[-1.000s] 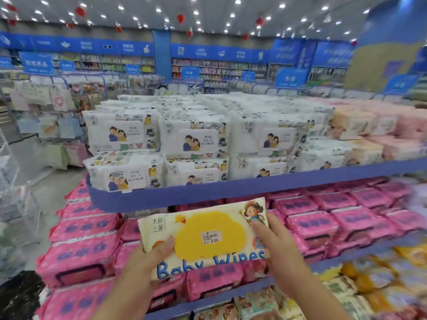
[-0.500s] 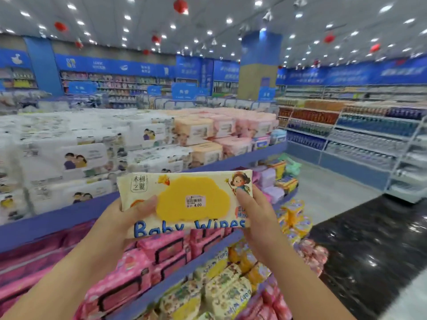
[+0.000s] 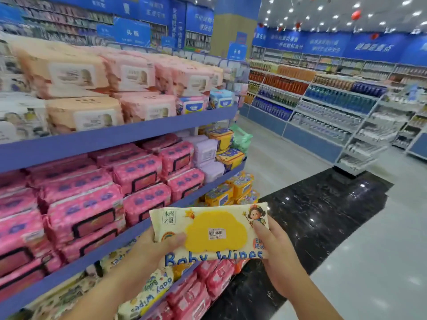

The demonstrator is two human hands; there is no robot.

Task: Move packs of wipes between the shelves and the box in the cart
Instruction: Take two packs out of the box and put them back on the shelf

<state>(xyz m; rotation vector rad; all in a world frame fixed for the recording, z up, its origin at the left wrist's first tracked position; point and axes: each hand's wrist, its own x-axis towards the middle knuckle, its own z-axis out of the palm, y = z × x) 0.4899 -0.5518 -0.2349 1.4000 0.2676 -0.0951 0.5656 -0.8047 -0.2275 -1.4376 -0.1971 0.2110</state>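
Cream plastic baby-wipes pack with yellow cloud point(image 3: 216, 232) gripped at both ends: left hand point(image 3: 159, 248), right hand point(image 3: 275, 248), beside blue shelves point(image 3: 129, 132).

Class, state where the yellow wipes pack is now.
Low centre in the head view, the pack is held between the left hand and right hand, beside the pink packs.

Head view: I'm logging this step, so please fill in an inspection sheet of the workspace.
Surface: blue shelves stocked on every tier in view.
Job's things: yellow Baby Wipes pack held in front of the shelves; cart and box not in view.
Clutter: nothing seen.
Grippers: left hand and right hand each grip one end.
Cables: nothing seen.
Surroundings: pink wipes packs, bottle shelves across the aisle, glossy black floor.
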